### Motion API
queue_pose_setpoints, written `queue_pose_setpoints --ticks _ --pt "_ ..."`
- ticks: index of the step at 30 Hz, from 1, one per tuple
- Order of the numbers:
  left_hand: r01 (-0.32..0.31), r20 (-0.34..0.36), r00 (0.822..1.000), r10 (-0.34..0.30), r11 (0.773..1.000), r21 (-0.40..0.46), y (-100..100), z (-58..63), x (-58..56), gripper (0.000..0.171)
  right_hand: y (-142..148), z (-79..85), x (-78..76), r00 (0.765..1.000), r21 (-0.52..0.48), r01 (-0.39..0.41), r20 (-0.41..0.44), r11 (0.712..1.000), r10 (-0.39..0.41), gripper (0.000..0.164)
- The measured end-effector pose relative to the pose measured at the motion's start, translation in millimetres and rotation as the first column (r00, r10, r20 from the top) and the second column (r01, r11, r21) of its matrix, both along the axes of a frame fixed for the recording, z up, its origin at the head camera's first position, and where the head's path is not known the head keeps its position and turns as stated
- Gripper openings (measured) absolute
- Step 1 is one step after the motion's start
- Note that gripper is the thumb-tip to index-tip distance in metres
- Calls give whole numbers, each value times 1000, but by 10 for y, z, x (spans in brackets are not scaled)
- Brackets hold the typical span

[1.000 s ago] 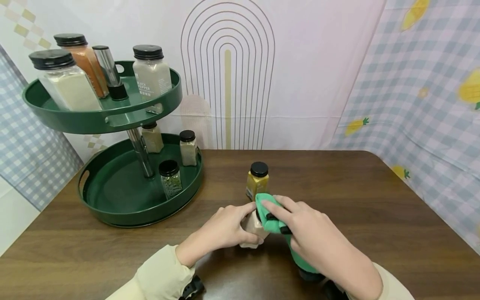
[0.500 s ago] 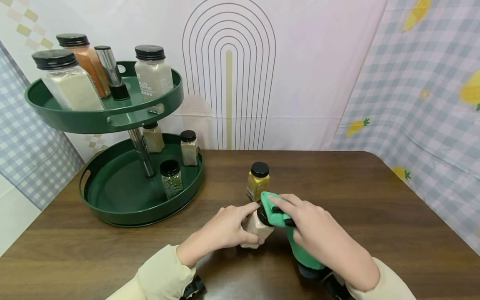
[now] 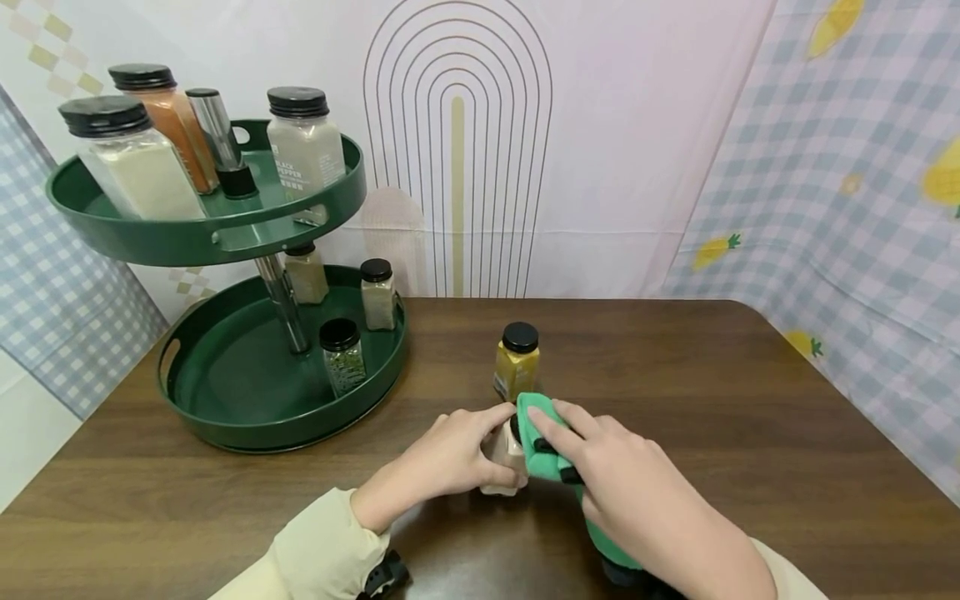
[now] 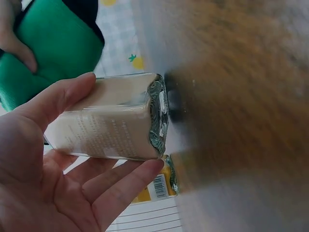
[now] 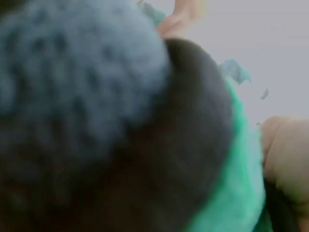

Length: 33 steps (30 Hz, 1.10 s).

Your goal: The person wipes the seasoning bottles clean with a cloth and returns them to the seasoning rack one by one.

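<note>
My left hand (image 3: 446,457) grips a small square glass jar (image 3: 504,460) of beige powder, thumb on one side and fingers on the other. Fine print on the jar's side and its ridged glass base show in the left wrist view. In my right hand (image 3: 626,471) is a green cloth (image 3: 538,450) with black trim, pinched and folded against the jar's black-lidded top. Most of the lid is hidden behind the cloth. The cloth's loose end hangs under the right forearm. Blurred dark and green fabric (image 5: 236,188) fills much of the right wrist view.
Just behind the hands stands a jar of yellow powder (image 3: 517,363). At left, a green two-tier tray stand (image 3: 277,437) bears large jars and a metal cylinder above, smaller jars (image 3: 377,300) below. The wooden table (image 3: 720,400) ends at a patterned cloth backdrop.
The cloth moved up and right off the lid, then back down and left over it. The jar tipped rightward and came back more upright in the left hand. The yellow jar stayed put.
</note>
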<state>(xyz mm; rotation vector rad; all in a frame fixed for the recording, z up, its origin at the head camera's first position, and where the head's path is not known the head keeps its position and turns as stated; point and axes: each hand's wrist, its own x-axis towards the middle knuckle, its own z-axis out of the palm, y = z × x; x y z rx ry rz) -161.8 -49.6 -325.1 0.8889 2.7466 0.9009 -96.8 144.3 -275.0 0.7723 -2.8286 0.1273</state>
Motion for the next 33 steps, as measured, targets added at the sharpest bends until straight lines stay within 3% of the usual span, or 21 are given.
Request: queue_pose_setpoints --ticks 5,12,21,26,33 --pt "17 -5 1000 -17 999 27 -5 -6 -8 38 -7 12 109 997 -6 -77 -20 997 77 77" --pt "20 -18 1000 -20 1000 21 -7 -4 -4 54 18 -12 -45 996 -86 -58 -75 995 52 70" --pt "12 -25 1000 -12 1000 -5 0 5 10 49 77 -8 -229 995 -153 9 96 988 5 71" --pt "15 -14 1000 -15 1000 3 -8 7 10 51 26 -8 -118 999 -67 27 46 997 -24 71" --pt "18 9 1000 -18 999 32 -12 5 5 38 -7 -23 96 999 18 -48 20 999 48 80"
